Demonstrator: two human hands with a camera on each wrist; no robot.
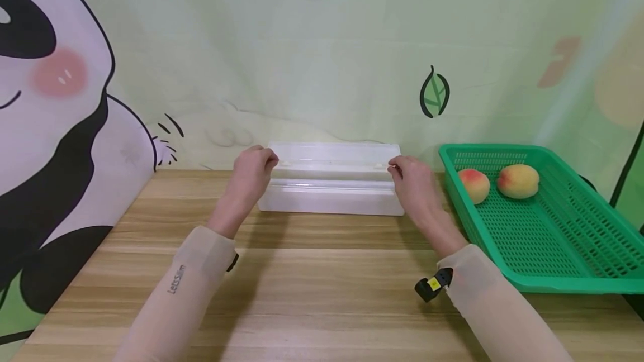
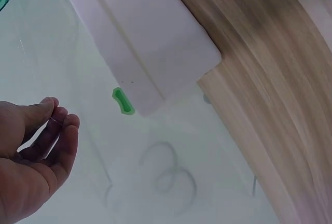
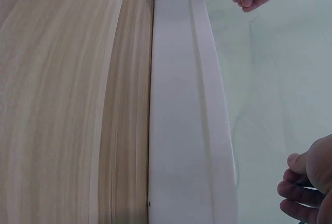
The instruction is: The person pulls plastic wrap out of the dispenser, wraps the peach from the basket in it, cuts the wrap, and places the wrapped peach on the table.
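Observation:
A long white cling film dispenser box (image 1: 332,201) lies at the back of the wooden table, its lid (image 1: 332,151) raised toward the backdrop. My left hand (image 1: 252,175) is at the box's left end, thumb and fingertips pinching the thin clear cling film (image 2: 57,121), of which only a faint glint shows. At the right end, my right hand (image 1: 416,186) pinches with thumb and forefinger at the same height. Both hands are above the box's front wall. A small green piece (image 2: 123,101) sits on the box's end in the left wrist view.
On the right of the table stands a green plastic basket (image 1: 495,250) holding two peaches, one peach (image 1: 474,185) by its left wall and another peach (image 1: 518,181) farther in. A pale green printed backdrop (image 1: 332,88) hangs right behind the box.

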